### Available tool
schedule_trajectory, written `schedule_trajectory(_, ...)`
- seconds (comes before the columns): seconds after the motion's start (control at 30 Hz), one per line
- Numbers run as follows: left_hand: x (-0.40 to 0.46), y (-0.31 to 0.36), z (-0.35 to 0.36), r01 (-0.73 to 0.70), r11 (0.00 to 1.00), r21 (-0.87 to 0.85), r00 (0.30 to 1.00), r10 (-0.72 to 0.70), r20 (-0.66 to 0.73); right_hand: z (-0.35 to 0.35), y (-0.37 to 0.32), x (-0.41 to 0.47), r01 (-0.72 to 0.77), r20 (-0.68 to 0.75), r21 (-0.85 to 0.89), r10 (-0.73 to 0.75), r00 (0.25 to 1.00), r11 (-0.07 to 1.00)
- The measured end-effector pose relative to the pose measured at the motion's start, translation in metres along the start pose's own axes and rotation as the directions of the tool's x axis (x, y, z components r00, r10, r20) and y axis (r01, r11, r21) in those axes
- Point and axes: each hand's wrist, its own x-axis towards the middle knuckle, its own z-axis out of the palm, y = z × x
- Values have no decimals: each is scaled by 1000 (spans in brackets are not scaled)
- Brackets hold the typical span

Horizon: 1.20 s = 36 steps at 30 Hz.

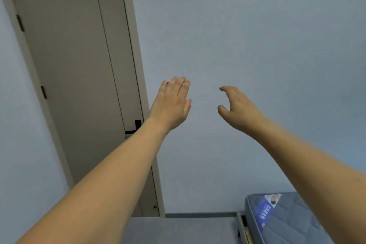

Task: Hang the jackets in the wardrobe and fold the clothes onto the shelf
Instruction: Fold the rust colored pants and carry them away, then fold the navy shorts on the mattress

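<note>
our left hand (171,103) is flat and our right hand (236,108) loosely curled, both empty, raised before the wall. no jackets, clothes or wardrobe show; we should turn from the door (75,77) at ten o'clock to find them.

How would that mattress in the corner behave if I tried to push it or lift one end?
The mattress looks thick and quilted, so it is probably bulky and heavy for one person, and likely to sag rather than stay stiff. It sits on a frame, so a push may slide it slightly. Both the left hand and right hand are empty.
</note>
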Motion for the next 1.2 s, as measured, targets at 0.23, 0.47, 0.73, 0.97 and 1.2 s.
schedule_trajectory(0.23,93,65,136,-118,976,-182,992,125,24,12,133,20,-220,-2,-119,221,975,968)
schedule_trajectory(0.47,183,199,243,-266,882,-388,956,293,12,-18,278,1,-453,-60,-216,451,891,865)
schedule_trajectory(0.73,256,393,340,-402,739,-541,884,466,-20,-63,461,-60,-661,-140,-213,647,749,720)
schedule_trajectory(0.97,279,550,440,-482,632,-607,770,636,50,-66,617,-129,-829,-178,-126,809,560,545)
schedule_trajectory(1.2,233,727,589,-458,485,-745,620,775,123,-8,792,-241,-933,-232,-150,906,354,327)
